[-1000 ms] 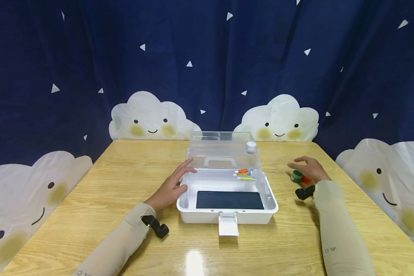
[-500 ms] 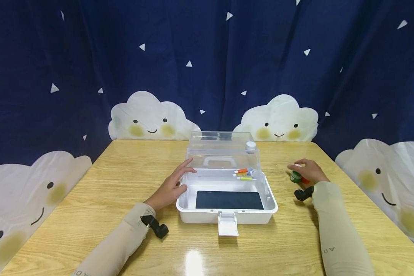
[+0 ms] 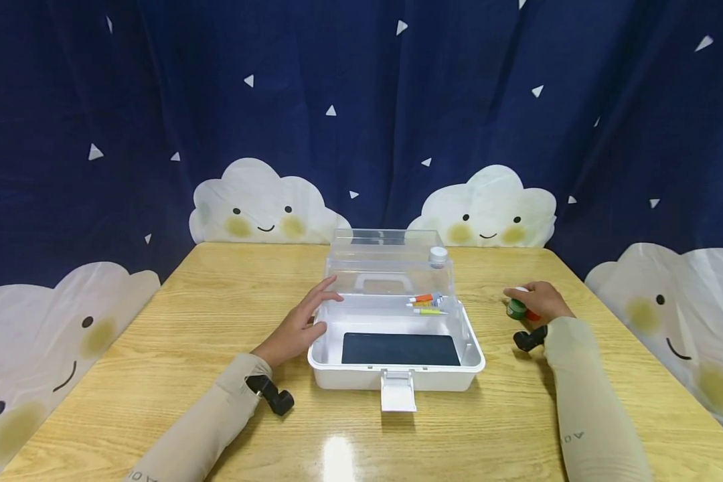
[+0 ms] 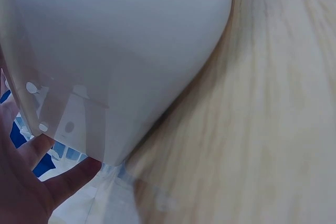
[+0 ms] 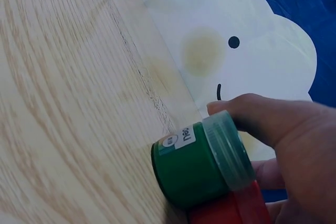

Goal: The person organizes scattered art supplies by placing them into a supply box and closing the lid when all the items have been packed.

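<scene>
The left hand (image 3: pixel 295 333), fingers loosely spread, touches the side of the white box (image 3: pixel 343 379), which stands open just to its right. A dark flat panel (image 3: pixel 400 349) lies inside, near this hand. The right hand (image 3: pixel 545 299) bends over the green jar (image 5: pixel 191 169) and the red jar (image 5: pixel 231 211); whether it grips one, I cannot tell. Between the hands, farther away, are small tubes (image 3: pixel 423 298), then a white-capped bottle (image 3: pixel 438 257). Beyond both hands hangs a blue curtain (image 3: pixel 361 134).
</scene>
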`<state>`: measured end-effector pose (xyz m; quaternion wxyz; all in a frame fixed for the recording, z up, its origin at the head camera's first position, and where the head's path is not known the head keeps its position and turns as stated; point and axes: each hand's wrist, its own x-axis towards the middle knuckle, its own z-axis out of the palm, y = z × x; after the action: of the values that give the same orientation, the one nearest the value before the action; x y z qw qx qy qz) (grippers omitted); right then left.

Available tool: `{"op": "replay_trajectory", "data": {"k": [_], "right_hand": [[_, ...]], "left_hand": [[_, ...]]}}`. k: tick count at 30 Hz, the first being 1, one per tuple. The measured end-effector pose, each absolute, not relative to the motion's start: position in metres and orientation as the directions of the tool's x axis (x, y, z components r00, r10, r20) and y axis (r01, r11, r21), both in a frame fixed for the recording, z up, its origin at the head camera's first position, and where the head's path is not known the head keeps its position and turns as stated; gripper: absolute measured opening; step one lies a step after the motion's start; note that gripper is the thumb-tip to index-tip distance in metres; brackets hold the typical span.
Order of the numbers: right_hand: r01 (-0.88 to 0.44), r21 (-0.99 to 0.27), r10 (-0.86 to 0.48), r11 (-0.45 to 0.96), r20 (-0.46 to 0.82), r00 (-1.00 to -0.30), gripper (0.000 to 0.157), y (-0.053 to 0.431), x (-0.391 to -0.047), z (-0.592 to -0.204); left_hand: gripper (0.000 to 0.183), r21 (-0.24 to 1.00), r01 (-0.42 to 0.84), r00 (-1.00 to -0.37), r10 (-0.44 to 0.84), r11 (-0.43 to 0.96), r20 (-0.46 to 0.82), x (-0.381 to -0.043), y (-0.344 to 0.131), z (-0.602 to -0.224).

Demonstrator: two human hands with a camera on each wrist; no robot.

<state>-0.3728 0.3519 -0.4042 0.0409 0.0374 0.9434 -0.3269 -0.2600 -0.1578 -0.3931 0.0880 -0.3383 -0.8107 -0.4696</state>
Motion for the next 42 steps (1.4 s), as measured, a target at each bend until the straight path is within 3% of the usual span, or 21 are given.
{"op": "replay_trajectory", "data": {"k": [7,13,30,42], "right_hand": [[0.103,-0.619,0.063,0.778,-0.087,-0.994,0.047,0.3506,-0.3716,-0.4033],[0.109,-0.661,0.053,0.743,-0.105,-0.993,0.041,0.3521,-0.3731,-0.4051],[0.140,-0.732,0.072,0.666,-0.124,-0.990,0.036,0.3536,-0.3727,-0.4055],[0.129,-0.707,0.091,0.695,-0.091,-0.992,0.037,0.3529,-0.3729,-0.4056]], "left_hand": [[0.048,0.700,0.633,-0.754,0.466,0.330,0.462,-0.2603,-0.1578,-0.3933],[0.048,0.702,0.632,-0.755,0.467,0.329,0.461,-0.2598,-0.1576,-0.3927],[0.048,0.703,0.630,-0.757,0.466,0.330,0.459,-0.2591,-0.1566,-0.3912],[0.048,0.704,0.631,-0.755,0.466,0.327,0.460,-0.2592,-0.1573,-0.3914]]}}
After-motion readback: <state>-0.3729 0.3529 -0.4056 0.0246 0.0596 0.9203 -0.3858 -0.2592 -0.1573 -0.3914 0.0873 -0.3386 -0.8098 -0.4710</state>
